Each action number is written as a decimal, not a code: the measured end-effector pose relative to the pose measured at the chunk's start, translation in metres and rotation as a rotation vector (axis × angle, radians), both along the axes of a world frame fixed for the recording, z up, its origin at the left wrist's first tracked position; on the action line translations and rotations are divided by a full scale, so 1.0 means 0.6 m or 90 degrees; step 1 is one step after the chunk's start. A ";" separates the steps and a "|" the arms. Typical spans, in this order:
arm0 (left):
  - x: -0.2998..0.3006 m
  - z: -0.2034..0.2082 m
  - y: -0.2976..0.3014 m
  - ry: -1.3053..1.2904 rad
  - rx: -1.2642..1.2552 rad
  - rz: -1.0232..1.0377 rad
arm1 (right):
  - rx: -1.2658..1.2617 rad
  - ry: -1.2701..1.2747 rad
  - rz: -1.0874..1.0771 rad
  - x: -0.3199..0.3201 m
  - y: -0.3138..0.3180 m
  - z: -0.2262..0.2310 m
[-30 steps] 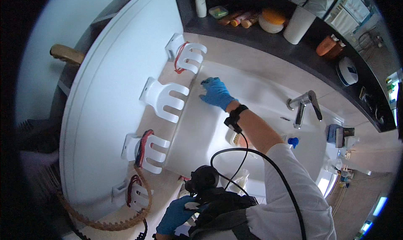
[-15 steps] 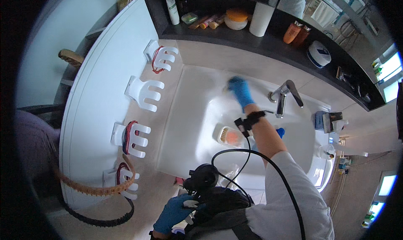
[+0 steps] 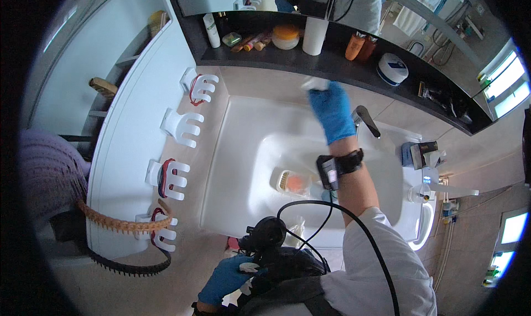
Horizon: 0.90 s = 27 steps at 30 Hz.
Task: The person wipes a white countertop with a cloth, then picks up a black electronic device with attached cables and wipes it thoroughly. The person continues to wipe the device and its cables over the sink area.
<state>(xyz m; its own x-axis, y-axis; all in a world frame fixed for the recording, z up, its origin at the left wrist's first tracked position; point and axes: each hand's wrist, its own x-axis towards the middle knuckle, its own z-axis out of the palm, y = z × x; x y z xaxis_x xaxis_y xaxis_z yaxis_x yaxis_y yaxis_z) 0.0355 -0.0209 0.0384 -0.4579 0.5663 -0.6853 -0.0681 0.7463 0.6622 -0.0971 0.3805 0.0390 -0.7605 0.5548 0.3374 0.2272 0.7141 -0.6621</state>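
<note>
At the white sink point(image 3: 238, 166), a white wad point(image 3: 315, 83) pokes past the right grip point(image 3: 332, 111)

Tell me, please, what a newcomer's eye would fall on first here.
Probably the blue-gloved right hand, upper centre, with a blurred white wad at its fingertips. Then would come the broad white sink in the middle, and the white hooks down the panel on the left.
</note>
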 end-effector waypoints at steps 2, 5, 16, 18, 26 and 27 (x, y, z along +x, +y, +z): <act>0.002 0.005 0.002 -0.033 -0.005 0.028 | -0.395 0.197 0.092 0.004 -0.048 -0.002; 0.003 0.006 0.002 -0.010 0.044 0.027 | -0.400 0.176 0.046 0.062 -0.068 0.024; 0.003 0.006 0.013 0.037 0.124 -0.013 | 0.385 0.207 -0.025 0.042 -0.008 0.084; 0.004 0.006 0.010 0.043 0.123 -0.009 | 0.337 0.223 0.031 0.013 -0.033 0.081; 0.008 0.002 -0.006 0.077 0.115 0.002 | 0.290 0.147 0.091 -0.062 -0.077 0.087; 0.007 0.004 -0.005 0.113 0.112 -0.010 | 0.324 0.202 0.113 -0.071 -0.088 0.079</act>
<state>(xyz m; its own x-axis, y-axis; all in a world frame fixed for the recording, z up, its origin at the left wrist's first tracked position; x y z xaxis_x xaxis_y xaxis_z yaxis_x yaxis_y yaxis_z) 0.0394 -0.0238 0.0409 -0.5528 0.6780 -0.4844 0.0719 0.6180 0.7829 -0.1397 0.3280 0.0867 -0.6458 0.1397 0.7506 -0.0749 0.9668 -0.2443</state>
